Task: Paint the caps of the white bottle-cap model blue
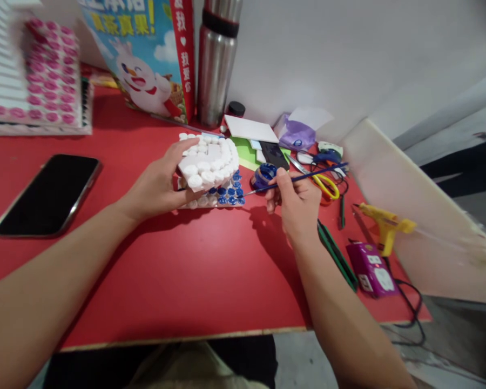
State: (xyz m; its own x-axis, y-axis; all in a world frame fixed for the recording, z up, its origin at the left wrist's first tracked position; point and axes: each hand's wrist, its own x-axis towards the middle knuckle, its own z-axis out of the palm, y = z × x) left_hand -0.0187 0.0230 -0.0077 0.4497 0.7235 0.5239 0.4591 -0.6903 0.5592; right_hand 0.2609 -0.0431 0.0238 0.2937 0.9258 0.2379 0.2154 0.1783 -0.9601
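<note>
In the head camera's view, nearest are two bare forearms (68, 275) over the red counter (210, 281). The left hand (156, 181) grips a white knobbly model (210, 162) at the counter's middle. The right hand (302, 202) pinches a slim blue brush (328, 169), its tip at blue rosettes (230, 193) just below the white knobs, near a blue paint jar (262, 175).

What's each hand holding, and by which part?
Left hand: the white-studded piece, by its left side. Right hand: the blue paintbrush, partway along its handle.
</note>
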